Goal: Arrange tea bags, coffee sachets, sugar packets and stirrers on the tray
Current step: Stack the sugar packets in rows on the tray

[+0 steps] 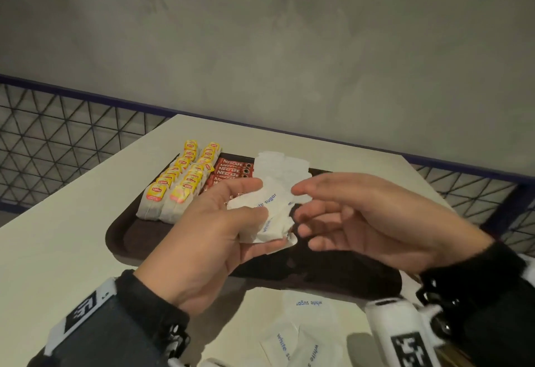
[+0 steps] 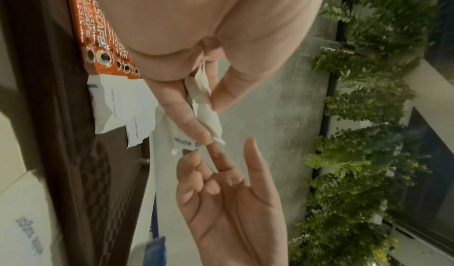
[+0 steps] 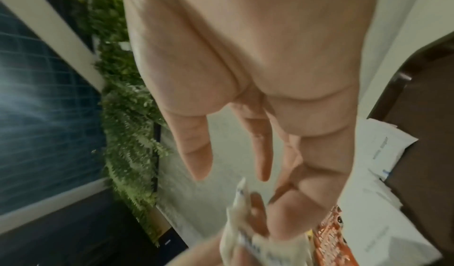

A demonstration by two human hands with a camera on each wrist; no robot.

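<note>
While the left hand pinches a bunch of sugar packets above the brown tray, the right hand hovers just beside them, fingers spread and relaxed, holding nothing. On tray: tea bags in two rows at left; coffee sachets beside them; more sugar packets behind. On table: loose sugar packets near the front edge.

Clearance check: your open ground is the near and right part of the tray.

Its far left is blocked by two rows of tea bags, with coffee sachets beside them and sugar packets just right of those. Loose sugar packets litter the bench at your near edge; the bench left of the tray lies bare.
</note>
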